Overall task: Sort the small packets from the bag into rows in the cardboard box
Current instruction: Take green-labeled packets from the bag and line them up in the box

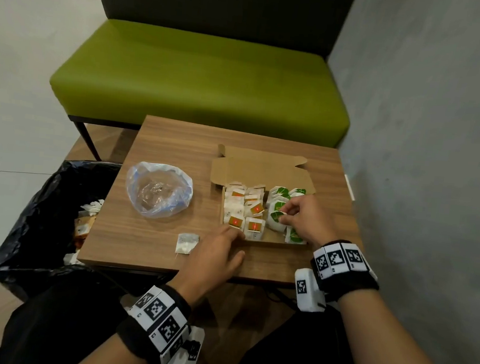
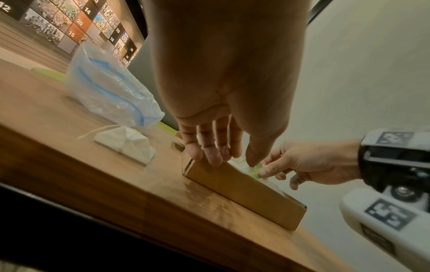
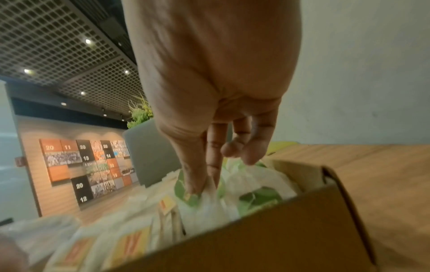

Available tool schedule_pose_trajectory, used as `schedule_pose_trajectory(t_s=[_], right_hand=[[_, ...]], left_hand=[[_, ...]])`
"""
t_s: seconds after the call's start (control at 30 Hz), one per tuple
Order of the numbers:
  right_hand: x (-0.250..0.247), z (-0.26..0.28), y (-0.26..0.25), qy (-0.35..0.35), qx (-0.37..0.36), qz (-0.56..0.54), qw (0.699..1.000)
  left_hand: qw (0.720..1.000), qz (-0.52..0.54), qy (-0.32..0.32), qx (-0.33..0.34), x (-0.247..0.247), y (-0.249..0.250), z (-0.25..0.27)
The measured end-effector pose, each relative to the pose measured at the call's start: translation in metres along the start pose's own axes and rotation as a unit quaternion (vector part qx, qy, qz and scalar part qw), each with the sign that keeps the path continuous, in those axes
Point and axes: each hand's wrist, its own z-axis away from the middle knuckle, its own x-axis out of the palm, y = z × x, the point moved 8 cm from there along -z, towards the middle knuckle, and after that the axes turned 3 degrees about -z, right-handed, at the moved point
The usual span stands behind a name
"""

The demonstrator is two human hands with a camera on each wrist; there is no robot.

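Item, far left: a bin lined with a black bag (image 1: 54, 211), beside the table, with white and orange scraps showing inside; not my concern. Item: the clear plastic bag (image 1: 159, 190) with its blue seam, slumped open on the table (image 1: 177, 146); I can see no packet in it, so I judge the source emptied or nearly so. Item: one loose white packet (image 1: 187, 243) with no coloured label showing, lying on the wood just left of my left hand (image 1: 215, 257), outside the box; by my reckoning this is what remains to be placed. Item: my left hand, fingers straight and relaxed, tips resting on the near left corner of the cardboard box (image 1: 263, 171), steadying it and holding nothing. Item: the box itself, lid flap folded back; its left half carries rows of orange-labelled packets (image 1: 255, 209), its right half rows of green-labelled packets (image 1: 279, 204); the rows look nearly full, a little brown floor still bare along the near edge. Item: my right hand (image 1: 302, 217), thumb and forefinger pinching a green packet (image 3: 186, 193) down among its fellows in the right half, seemingly seating it. Writing: the labels are too small and blurred to read, no brand legible; on a far wall panel the left wrist view shows the numbers 12, 14, 15, 20; my wristbands bear only black-and-white square markers.
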Motion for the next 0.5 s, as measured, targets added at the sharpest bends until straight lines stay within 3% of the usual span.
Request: schedule_pose_trajectory(t_s=[0.27, 0.43, 0.5], right_hand=[[0.002, -0.007, -0.002, 0.103, -0.030, 0.104, 0.989], [0.004, -0.001, -0.007, 0.105, -0.039, 0.086, 0.990], [0.001, 0.005, -0.008, 0.115, -0.040, 0.062, 0.991]], left_hand=[[1.000, 0.015, -0.002, 0.025, -0.003, 0.001, 0.003], [0.991, -0.015, 0.123, -0.047, -0.036, -0.025, 0.019], [0.987, -0.070, 0.124, -0.078, -0.044, -0.043, 0.025]])
